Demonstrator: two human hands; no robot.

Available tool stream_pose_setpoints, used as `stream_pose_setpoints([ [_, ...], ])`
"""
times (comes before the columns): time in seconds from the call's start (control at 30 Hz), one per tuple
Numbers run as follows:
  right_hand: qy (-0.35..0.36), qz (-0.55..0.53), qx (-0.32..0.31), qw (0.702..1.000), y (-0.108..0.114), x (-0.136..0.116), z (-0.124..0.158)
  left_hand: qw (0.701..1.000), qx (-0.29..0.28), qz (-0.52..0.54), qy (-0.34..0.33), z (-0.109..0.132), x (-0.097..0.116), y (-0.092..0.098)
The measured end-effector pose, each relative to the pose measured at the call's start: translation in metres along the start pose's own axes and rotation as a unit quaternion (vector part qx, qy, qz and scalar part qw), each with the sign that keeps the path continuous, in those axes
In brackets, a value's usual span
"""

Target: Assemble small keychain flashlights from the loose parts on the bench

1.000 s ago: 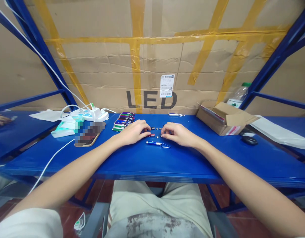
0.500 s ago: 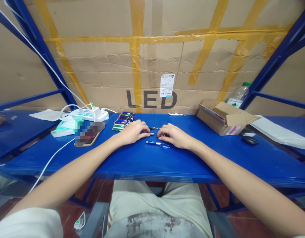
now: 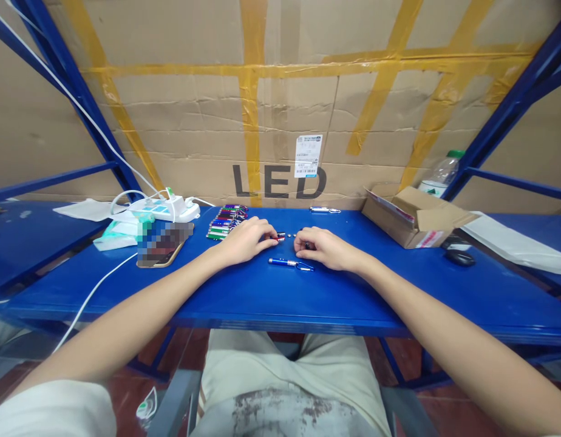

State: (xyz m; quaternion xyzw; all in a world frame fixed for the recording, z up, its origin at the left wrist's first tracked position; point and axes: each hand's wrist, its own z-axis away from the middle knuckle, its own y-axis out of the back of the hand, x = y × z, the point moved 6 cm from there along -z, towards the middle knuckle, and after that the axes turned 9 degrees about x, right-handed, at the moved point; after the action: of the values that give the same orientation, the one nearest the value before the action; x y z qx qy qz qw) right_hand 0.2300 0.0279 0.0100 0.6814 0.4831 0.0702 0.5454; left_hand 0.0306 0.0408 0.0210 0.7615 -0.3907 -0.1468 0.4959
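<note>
My left hand [image 3: 244,240] rests on the blue table [image 3: 280,297], its fingertips pinching a small red keychain flashlight [image 3: 275,238]. My right hand [image 3: 323,247] lies just opposite, fingers curled down onto the table over a small dark piece [image 3: 308,245]; whether it grips that piece is hidden. A few tiny button batteries [image 3: 289,235] lie between the two hands. A blue keychain flashlight [image 3: 287,262] with a clip lies on the table just in front of my right hand's fingers.
A pile of coloured flashlights [image 3: 226,221] lies behind my left hand, one more flashlight [image 3: 323,210] by the cardboard wall. Left: phone [image 3: 162,246], tissue pack [image 3: 119,233], power strip [image 3: 169,210] with cables. Right: open cardboard box [image 3: 412,223], mouse [image 3: 459,257], bottle [image 3: 439,175].
My right hand slid left toward the batteries, then drew slightly back. My left hand shifted the red flashlight a little farther from me. The blue flashlight stayed put.
</note>
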Motion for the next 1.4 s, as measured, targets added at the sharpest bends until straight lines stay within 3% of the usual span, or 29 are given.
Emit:
stream_pose_setpoints([
  [0.2,-0.014,0.03,0.025,0.999,0.009,0.007,0.002,1.0,-0.006,-0.007,0.01,0.0,0.001,0.0],
  [0.37,-0.007,0.066,0.003,0.998,0.004,0.01,0.002,1.0,-0.01,-0.012,0.014,-0.001,0.0,0.0],
  [0.73,-0.056,0.039,-0.004,0.998,0.002,0.016,0.002,1.0,-0.012,-0.012,0.018,0.0,0.0,-0.001],
  [1.2,-0.062,-0.035,-0.013,0.997,0.011,0.014,0.001,1.0,-0.003,0.02,0.018,0.0,-0.004,-0.002],
  [1.4,-0.048,0.024,0.01,0.999,0.014,0.015,0.002,0.999,0.009,0.032,0.027,0.0,-0.003,-0.001],
])
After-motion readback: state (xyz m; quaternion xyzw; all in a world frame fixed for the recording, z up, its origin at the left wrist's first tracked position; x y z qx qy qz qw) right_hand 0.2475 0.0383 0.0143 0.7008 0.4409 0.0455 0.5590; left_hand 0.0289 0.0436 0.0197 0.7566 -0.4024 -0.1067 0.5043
